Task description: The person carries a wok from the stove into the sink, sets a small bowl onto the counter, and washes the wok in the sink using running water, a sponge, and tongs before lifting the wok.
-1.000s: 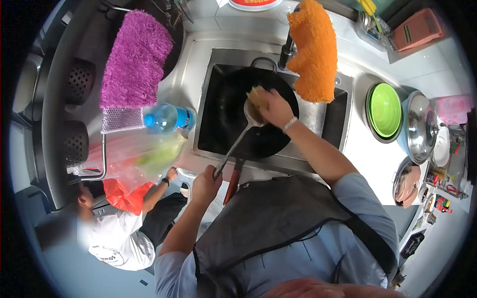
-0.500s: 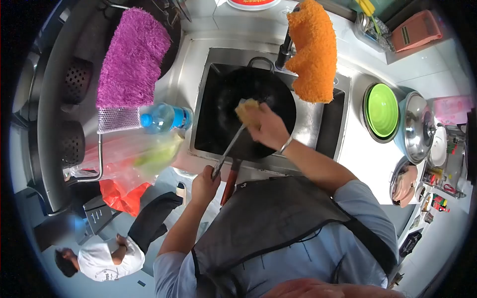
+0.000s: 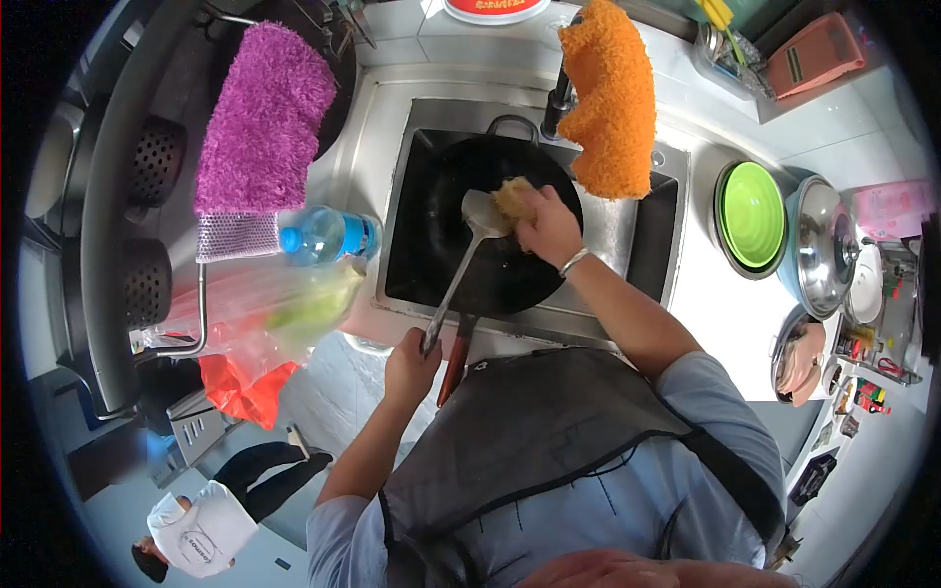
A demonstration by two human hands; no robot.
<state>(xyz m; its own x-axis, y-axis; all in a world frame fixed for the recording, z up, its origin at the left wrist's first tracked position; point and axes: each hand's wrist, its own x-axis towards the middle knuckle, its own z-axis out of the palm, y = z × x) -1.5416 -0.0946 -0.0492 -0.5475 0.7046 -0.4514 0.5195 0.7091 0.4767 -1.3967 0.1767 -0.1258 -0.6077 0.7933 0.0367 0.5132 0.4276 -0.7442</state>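
A black wok (image 3: 534, 279) rests in the steel sink (image 3: 603, 250), its wooden handle (image 3: 454, 365) pointing toward my apron. My left hand (image 3: 410, 365) is closed around the handle end of a metal spatula (image 3: 457, 284). The spatula's broad blade is raised over the wok. In my right hand (image 3: 551, 227) is a yellowish-tan scrubbing sponge (image 3: 513, 199), gripped in the fingers and touching the right edge of the blade.
An orange fluffy cloth (image 3: 613, 108) hangs by the faucet (image 3: 559, 103). Left are a purple cloth (image 3: 265, 118), a water bottle (image 3: 333, 235) and plastic bags (image 3: 250, 318). Green bowls (image 3: 753, 216) and a lidded pot (image 3: 821, 245) stand right. Another person (image 3: 201, 524) is at lower left.
My right hand and the sponge have shifted to the right, uncovering the spatula's blade. My left hand stays nearly in place. The other person has moved a little lower in view.
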